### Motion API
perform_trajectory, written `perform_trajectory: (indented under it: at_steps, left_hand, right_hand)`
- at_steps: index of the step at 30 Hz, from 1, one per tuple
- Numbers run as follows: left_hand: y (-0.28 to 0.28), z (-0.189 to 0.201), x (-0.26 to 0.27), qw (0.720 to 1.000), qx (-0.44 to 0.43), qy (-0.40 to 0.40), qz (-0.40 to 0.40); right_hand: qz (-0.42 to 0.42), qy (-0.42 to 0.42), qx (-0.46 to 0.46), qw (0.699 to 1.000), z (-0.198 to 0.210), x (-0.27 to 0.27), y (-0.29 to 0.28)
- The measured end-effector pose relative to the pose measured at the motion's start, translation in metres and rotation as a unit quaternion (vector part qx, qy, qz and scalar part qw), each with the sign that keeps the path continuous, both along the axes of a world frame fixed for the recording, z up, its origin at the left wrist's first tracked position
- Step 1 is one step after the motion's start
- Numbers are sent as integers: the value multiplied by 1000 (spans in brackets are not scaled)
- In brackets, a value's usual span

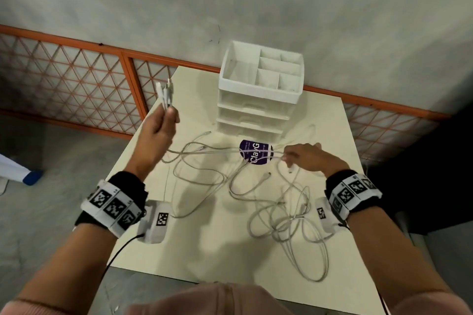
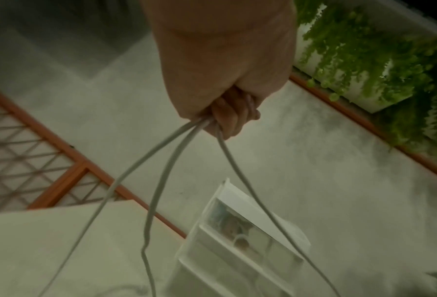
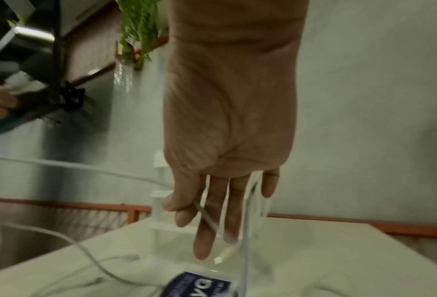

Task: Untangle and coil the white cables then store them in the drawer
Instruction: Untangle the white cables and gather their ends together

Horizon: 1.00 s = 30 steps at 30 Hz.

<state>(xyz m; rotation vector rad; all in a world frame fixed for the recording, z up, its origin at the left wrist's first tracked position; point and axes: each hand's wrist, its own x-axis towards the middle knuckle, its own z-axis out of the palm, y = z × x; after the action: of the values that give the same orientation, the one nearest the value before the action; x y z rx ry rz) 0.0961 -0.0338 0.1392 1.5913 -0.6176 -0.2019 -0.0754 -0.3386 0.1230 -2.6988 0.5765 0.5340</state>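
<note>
Several white cables [image 1: 289,220] lie tangled on the cream table [image 1: 204,258], the thickest heap at front right. My left hand [image 1: 166,115] is raised over the table's left edge and grips a bundle of cable ends [image 1: 165,94] in a fist [image 2: 227,116]; three strands [image 2: 161,180] hang down from it. Taut strands run from there across to my right hand [image 1: 288,158], low over the table. There the thumb and forefinger [image 3: 184,217] pinch a cable [image 3: 207,217], whose plug [image 3: 224,255] dangles below. The white drawer unit [image 1: 256,112] stands at the back with its drawers shut.
An open divided tray [image 1: 261,69] tops the drawer unit. A round purple sticker [image 1: 256,152] lies on the table in front of it. An orange lattice railing [image 1: 76,71] and a grey wall run behind the table. Grey floor lies to the left.
</note>
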Motion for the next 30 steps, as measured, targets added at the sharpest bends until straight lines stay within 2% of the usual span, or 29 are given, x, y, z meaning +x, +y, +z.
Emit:
perform_trajectory:
  at_steps: [3,6,8,11,14,16,20,23,26,30]
  left_hand:
    - [4,3,9,996,72,-55,22]
    - [-17,4,-10,987,142,-68,-44]
    - [-37,3,-29,984,149,-51,-79]
    - [-62,4,-51,978,144,-64,-141]
    - [-70,2,-57,969,149,-82,-180]
    - [-65,1,-51,972,161,-95,-141]
    - [-39,1,-18,980,133,-133,57]
    - [-21,2,-2,967,129,-146,166]
    - [-13,-6,3,954,161,-119,223]
    - [-10,-23,0,941,220,-87,242]
  right_hand:
    - [-25,-53,59,997,3,-15,-15]
    - [-3,-111,123,986,19,-8,9]
    - [30,-135,183,973,35,2,34]
    - [84,-130,224,962,52,15,62]
    - [91,-147,250,953,58,17,70]
    - [70,-160,246,953,56,12,61]
    - [4,-162,194,967,29,-10,16]
    - [-44,-167,158,972,4,-27,-15]
    - [-83,-181,142,970,-1,-31,-23]
    - [-79,-269,132,951,13,-11,-12]
